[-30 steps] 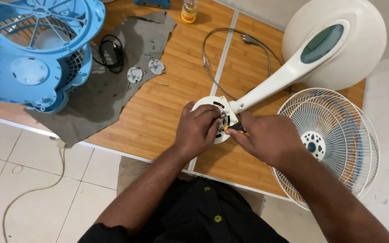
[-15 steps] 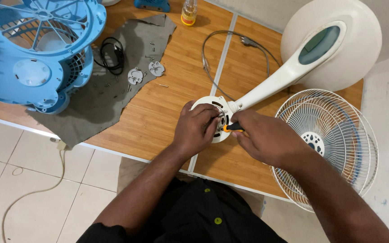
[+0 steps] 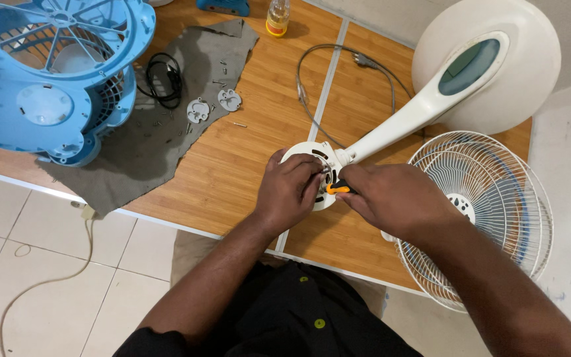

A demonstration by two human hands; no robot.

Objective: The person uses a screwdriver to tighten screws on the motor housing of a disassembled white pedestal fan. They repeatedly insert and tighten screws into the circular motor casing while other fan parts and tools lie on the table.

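While gripping as before, both hands (image 3: 338, 192) lower.

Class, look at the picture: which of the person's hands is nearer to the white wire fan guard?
Right. The right hand lies just beside the white wire fan guard; the left hand is farther off, beyond the right hand.
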